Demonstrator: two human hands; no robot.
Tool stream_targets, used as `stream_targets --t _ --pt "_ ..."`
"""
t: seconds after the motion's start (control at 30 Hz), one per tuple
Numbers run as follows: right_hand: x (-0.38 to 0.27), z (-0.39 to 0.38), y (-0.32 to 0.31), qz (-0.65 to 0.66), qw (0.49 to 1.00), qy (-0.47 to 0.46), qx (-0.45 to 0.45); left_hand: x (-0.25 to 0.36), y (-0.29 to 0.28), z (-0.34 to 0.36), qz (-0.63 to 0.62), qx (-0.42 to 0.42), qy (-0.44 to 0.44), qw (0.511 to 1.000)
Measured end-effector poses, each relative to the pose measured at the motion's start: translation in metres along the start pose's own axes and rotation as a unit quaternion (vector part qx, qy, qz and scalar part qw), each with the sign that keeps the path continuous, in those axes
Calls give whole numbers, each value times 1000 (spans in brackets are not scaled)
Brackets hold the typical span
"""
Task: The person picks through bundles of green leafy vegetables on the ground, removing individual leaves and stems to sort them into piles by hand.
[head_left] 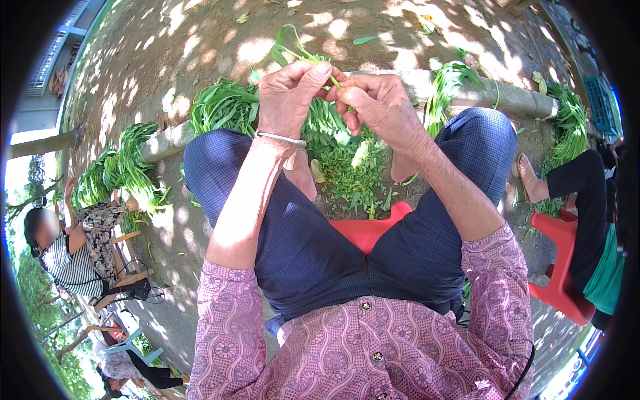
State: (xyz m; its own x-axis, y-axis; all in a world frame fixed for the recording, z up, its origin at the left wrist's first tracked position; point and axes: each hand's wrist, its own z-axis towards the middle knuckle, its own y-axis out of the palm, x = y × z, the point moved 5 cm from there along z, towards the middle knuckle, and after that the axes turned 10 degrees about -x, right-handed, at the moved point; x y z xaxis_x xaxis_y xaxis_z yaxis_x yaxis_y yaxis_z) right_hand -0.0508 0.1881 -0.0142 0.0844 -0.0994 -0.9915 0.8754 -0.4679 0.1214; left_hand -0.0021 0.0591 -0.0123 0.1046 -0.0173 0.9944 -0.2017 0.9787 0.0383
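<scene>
Raised above my knees, my left hand [291,93] grips a leafy green stem [300,55], its leaves sticking up past the fingers and a metal bangle at the wrist. My right hand [373,103] pinches the lower part of that stem, just to the right of the left hand. Beneath both hands, between my bare feet, lie loose leaves and trimmings [357,177]. A bunch of long-leafed greens [223,103] rests beside my left knee, and another bunch [445,93] beside my right knee.
I sit on a red stool [357,232] facing a low concrete kerb [507,97]. At left are seated people [83,257] and more greens [133,167]. At right are another person's leg [573,187], a red stool [560,260], greens [567,117] and a blue crate [600,107].
</scene>
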Motion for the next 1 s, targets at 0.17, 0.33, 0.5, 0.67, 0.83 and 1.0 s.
stream_targets --t 0.17,0.33,0.5,0.67,0.83,1.0 --pt "7 1 -1 -63 998 8 25 1 -4 0 -43 19 5 999" --pt "13 2 -5 -126 991 7 44 4 -9 -2 10 29 -11 999" --pt "7 1 -4 -73 995 -23 70 0 -3 -4 -70 48 -25 996" --pt "-3 -2 0 -8 996 -40 83 4 -3 -6 -151 51 -13 987" --pt "-4 -2 0 44 998 -2 43 9 -2 -2 -134 28 22 990" --pt "2 1 -3 24 999 15 27 8 -1 0 -67 17 38 997"
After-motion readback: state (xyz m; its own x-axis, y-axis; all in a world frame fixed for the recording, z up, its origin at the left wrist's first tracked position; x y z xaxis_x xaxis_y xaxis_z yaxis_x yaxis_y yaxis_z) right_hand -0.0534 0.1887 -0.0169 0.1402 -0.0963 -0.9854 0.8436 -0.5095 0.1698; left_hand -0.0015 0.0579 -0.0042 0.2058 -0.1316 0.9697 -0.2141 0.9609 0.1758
